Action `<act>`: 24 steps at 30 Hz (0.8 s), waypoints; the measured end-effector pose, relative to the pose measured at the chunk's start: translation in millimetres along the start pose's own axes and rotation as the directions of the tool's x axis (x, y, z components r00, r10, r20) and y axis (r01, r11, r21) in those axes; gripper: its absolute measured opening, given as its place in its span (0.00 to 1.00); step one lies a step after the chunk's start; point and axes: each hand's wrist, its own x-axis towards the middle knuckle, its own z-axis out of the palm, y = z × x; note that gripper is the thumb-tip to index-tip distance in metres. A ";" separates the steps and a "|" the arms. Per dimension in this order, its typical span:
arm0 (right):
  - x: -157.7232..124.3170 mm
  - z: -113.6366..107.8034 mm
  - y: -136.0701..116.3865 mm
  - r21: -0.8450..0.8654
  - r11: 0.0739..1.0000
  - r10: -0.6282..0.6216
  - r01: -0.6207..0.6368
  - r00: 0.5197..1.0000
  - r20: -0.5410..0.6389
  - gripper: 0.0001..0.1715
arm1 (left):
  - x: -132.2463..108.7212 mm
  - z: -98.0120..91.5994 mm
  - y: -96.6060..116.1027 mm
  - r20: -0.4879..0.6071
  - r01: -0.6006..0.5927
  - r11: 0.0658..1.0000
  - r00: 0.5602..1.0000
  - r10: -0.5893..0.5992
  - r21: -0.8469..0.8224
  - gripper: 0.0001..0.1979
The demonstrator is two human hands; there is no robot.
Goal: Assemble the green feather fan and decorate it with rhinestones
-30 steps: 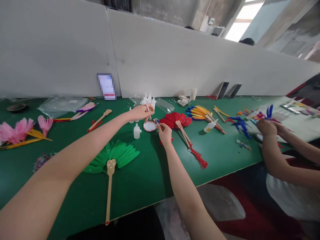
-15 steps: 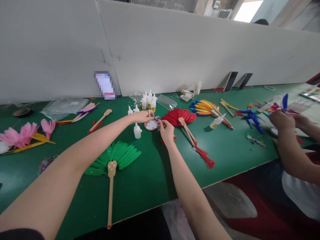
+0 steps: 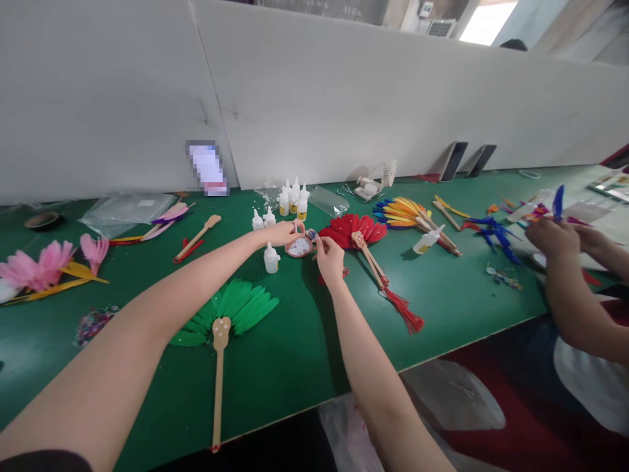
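My left hand point(image 3: 286, 232) reaches over a small round dish point(image 3: 299, 248) with a reddish rim and pale contents, its fingers closed at the dish's far edge. At the dish's right side, my right hand point(image 3: 330, 257) has thumb and forefinger pinched together; whatever lies between them is too small to name. Below my left forearm lies a green feather fan point(image 3: 246, 305) with a wooden handle and white dots on its head. A red feather fan point(image 3: 351, 231) with a red tassel rests to the right of my right hand.
White glue bottles point(image 3: 293, 198) stand behind the dish, and one bottle point(image 3: 271, 259) stands just in front of my left wrist. Another glue bottle point(image 3: 427, 240) leans beside a yellow-orange feather fan point(image 3: 400, 213). Pink feathers point(image 3: 42, 262) lie left. A co-worker's hands point(image 3: 555, 237) hold a blue feather.
My fingers shift slightly at the dish, and small pale bits show more distinctly inside it. Both arms stay nearly in place. The fans and bottles have not been moved.
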 end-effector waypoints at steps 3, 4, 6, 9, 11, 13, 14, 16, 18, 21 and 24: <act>-0.7 -0.1 -0.3 0.017 1.000 -0.005 0.005 1.000 -0.001 0.18 | -3.2 -5.4 2.6 -0.041 -0.004 0.998 0.999 0.001 -0.070 0.13; -1.0 0.0 -0.8 0.025 1.000 -0.009 0.009 1.000 0.002 0.18 | -6.0 -9.4 5.4 -0.063 -0.013 0.995 0.998 0.006 -0.103 0.12; -1.7 0.6 -3.6 0.048 0.999 -0.025 0.024 1.000 0.018 0.18 | -15.8 -19.9 14.4 -0.115 -0.043 0.983 0.993 0.022 -0.178 0.13; -4.8 0.6 -16.6 0.107 0.991 -0.084 0.077 0.995 0.054 0.17 | -42.6 -35.5 33.8 -0.215 -0.102 0.949 0.976 0.037 -0.298 0.13; -11.1 -0.7 -33.1 0.166 0.977 -0.151 0.138 0.986 0.070 0.17 | -67.6 -40.6 47.2 -0.296 -0.142 0.916 0.955 0.028 -0.374 0.12; -23.3 -2.5 -55.2 0.230 0.951 -0.232 0.208 0.969 0.084 0.20 | -95.8 -39.9 58.4 -0.382 -0.178 0.883 0.924 -0.003 -0.435 0.11; -32.0 -3.0 -67.5 0.259 0.936 -0.273 0.239 0.957 0.101 0.22 | -110.3 -37.8 62.9 -0.418 -0.191 0.868 0.908 -0.022 -0.459 0.11; -53.2 -1.8 -92.8 0.305 0.908 -0.344 0.288 0.927 0.148 0.22 | -138.3 -31.8 70.0 -0.472 -0.216 0.837 0.880 -0.056 -0.502 0.11; -76.6 2.5 -117.1 0.330 0.884 -0.411 0.331 0.888 0.209 0.18 | -163.8 -26.1 75.5 -0.535 -0.286 0.754 0.839 -0.102 -0.592 0.10; -106.8 11.1 -149.4 0.353 0.851 -0.490 0.390 0.831 0.263 0.11 | -195.7 -22.6 81.6 -0.616 -0.406 0.627 0.773 -0.153 -0.665 0.08; -126.1 16.4 -176.5 0.360 0.796 -0.584 0.487 0.773 0.247 0.06 | -220.6 -25.4 83.7 -0.662 -0.472 0.584 0.732 -0.158 -0.661 0.06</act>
